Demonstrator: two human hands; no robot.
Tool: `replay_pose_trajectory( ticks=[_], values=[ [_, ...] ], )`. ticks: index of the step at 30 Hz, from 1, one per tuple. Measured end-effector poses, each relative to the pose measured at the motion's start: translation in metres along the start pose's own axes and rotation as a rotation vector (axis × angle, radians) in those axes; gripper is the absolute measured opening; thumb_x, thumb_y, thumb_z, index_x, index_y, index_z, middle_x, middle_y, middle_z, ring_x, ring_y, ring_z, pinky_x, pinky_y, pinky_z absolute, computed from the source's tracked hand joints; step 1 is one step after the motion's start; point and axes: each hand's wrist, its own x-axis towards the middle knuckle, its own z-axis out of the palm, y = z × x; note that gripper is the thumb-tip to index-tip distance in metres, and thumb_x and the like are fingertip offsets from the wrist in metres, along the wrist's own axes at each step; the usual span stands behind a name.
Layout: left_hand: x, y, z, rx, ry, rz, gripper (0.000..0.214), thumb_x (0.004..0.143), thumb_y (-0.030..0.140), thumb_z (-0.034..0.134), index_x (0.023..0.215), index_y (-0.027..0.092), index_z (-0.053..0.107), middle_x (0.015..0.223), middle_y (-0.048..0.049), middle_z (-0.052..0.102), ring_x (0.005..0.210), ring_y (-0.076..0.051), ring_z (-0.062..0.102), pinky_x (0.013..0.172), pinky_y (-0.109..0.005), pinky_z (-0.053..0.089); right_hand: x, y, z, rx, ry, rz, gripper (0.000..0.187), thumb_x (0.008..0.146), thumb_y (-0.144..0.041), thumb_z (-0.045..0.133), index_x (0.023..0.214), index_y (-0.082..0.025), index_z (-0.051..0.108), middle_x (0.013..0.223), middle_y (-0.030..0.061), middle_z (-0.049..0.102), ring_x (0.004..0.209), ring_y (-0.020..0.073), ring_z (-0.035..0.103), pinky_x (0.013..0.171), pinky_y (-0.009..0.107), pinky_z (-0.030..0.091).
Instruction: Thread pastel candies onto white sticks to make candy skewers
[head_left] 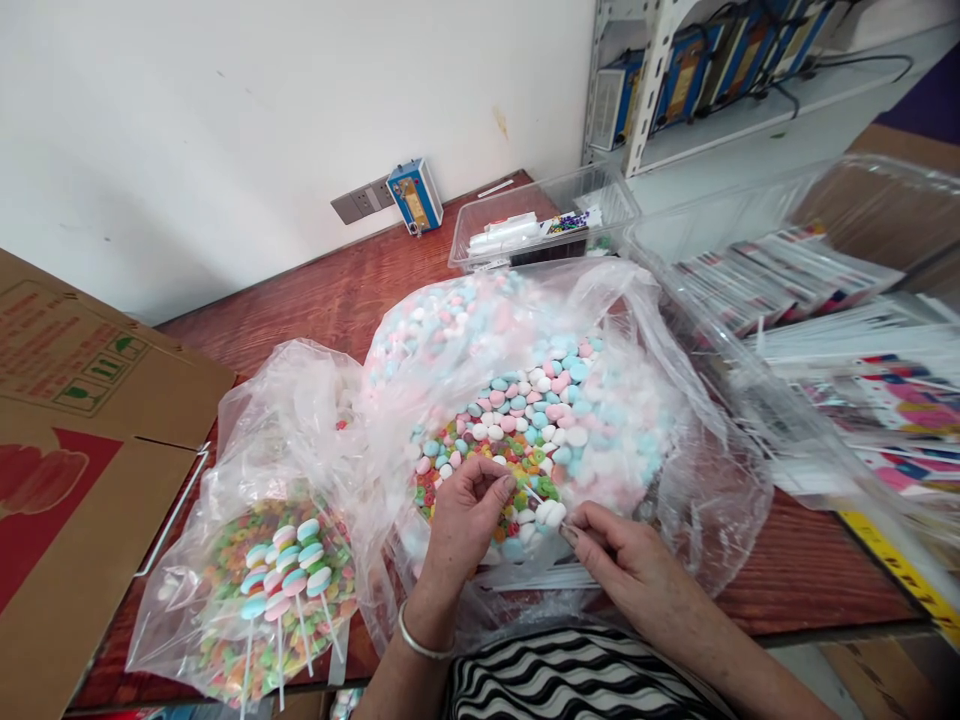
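My left hand pinches a small candy piece at its fingertips, over the open clear bag of pastel candies. My right hand grips a thin white stick that carries white candies near its tip. The two hands meet above a patch of small coloured ring candies. Left of them, a second clear bag holds ring candies, and several finished candy skewers lie on top of it.
A brown cardboard box stands at the left. A clear plastic bin with packets sits at the back. A clear tray of printed packaging fills the right. Metal shelving stands behind. The red-brown table runs beneath.
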Motion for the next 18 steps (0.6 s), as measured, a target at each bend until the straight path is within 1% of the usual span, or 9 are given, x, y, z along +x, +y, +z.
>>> replay_pose_trajectory(
  ticks=[2, 4, 7, 9, 10, 11, 12, 15, 18],
  values=[
    [-0.001, 0.0, 0.002, -0.007, -0.01, 0.028, 0.015, 0.077, 0.03, 0.073, 0.079, 0.016, 0.067, 0.075, -0.0007, 0.064, 0.069, -0.011, 0.056, 0.064, -0.022, 0.045, 0.0, 0.001, 0.001, -0.004, 0.01, -0.003, 0.026, 0.096, -0.031, 0.04, 0.076, -0.02, 0.052, 0.063, -0.004, 0.049, 0.059, 0.0139, 0.047, 0.055, 0.025, 0.032],
    [-0.001, -0.001, 0.006, -0.069, -0.015, 0.006, 0.017, 0.076, 0.03, 0.076, 0.078, 0.016, 0.068, 0.077, -0.0017, 0.065, 0.071, -0.011, 0.058, 0.067, -0.022, 0.047, 0.0, 0.001, 0.002, -0.013, 0.03, -0.028, 0.027, 0.096, -0.031, 0.039, 0.076, -0.02, 0.053, 0.062, -0.004, 0.049, 0.057, 0.0138, 0.047, 0.055, 0.025, 0.033],
    [-0.001, 0.0, 0.013, -0.368, 0.007, -0.144, 0.024, 0.074, 0.036, 0.078, 0.083, 0.018, 0.064, 0.068, 0.0012, 0.063, 0.063, -0.011, 0.059, 0.061, -0.023, 0.05, -0.002, 0.001, 0.003, -0.053, 0.049, -0.121, 0.023, 0.096, -0.027, 0.038, 0.082, -0.02, 0.055, 0.063, -0.0032, 0.052, 0.058, 0.0142, 0.05, 0.056, 0.024, 0.035],
    [-0.001, 0.001, 0.016, -0.552, -0.006, -0.226, 0.031, 0.072, 0.036, 0.08, 0.091, 0.019, 0.064, 0.07, 0.002, 0.063, 0.062, -0.011, 0.06, 0.059, -0.022, 0.05, -0.002, 0.002, 0.004, -0.092, 0.044, -0.187, 0.021, 0.096, -0.023, 0.037, 0.092, -0.02, 0.058, 0.071, -0.0002, 0.061, 0.064, 0.0157, 0.058, 0.061, 0.025, 0.04],
    [-0.001, 0.002, 0.016, -0.603, -0.025, -0.251, 0.033, 0.07, 0.035, 0.082, 0.093, 0.018, 0.065, 0.073, 0.0014, 0.063, 0.063, -0.011, 0.06, 0.059, -0.022, 0.05, -0.002, 0.003, 0.004, -0.119, 0.042, -0.201, 0.022, 0.096, -0.023, 0.036, 0.098, -0.02, 0.058, 0.076, 0.0016, 0.065, 0.068, 0.0166, 0.061, 0.063, 0.026, 0.041],
    [-0.001, 0.002, 0.016, -0.63, -0.055, -0.274, 0.034, 0.069, 0.034, 0.083, 0.093, 0.017, 0.066, 0.075, 0.0005, 0.064, 0.064, -0.011, 0.061, 0.06, -0.022, 0.05, -0.002, 0.004, 0.004, -0.151, 0.041, -0.2, 0.024, 0.097, -0.024, 0.035, 0.102, -0.02, 0.058, 0.079, 0.0029, 0.067, 0.069, 0.0174, 0.063, 0.064, 0.026, 0.042],
    [-0.001, 0.002, 0.016, -0.642, -0.085, -0.296, 0.032, 0.069, 0.034, 0.083, 0.09, 0.016, 0.067, 0.075, -0.0004, 0.065, 0.064, -0.01, 0.061, 0.06, -0.021, 0.05, -0.001, 0.006, 0.003, -0.189, 0.039, -0.189, 0.025, 0.098, -0.025, 0.034, 0.101, -0.02, 0.058, 0.079, 0.0037, 0.068, 0.068, 0.018, 0.064, 0.062, 0.027, 0.041],
    [-0.003, 0.001, 0.019, -0.648, -0.137, -0.348, 0.028, 0.068, 0.033, 0.084, 0.075, 0.013, 0.065, 0.07, -0.0012, 0.064, 0.06, -0.009, 0.059, 0.06, -0.021, 0.048, 0.001, 0.009, 0.004, -0.272, 0.018, -0.156, 0.028, 0.099, -0.029, 0.031, 0.088, -0.021, 0.056, 0.07, 0.0028, 0.066, 0.061, 0.0183, 0.062, 0.057, 0.027, 0.039],
    [-0.006, 0.002, 0.026, -0.63, -0.17, -0.355, 0.029, 0.067, 0.034, 0.085, 0.072, 0.012, 0.066, 0.07, -0.0019, 0.065, 0.06, -0.008, 0.057, 0.059, -0.02, 0.046, 0.002, 0.007, 0.006, -0.229, 0.024, -0.17, 0.025, 0.097, -0.026, 0.033, 0.083, -0.022, 0.053, 0.071, 0.0025, 0.066, 0.06, 0.0178, 0.061, 0.056, 0.026, 0.039]
  ],
)
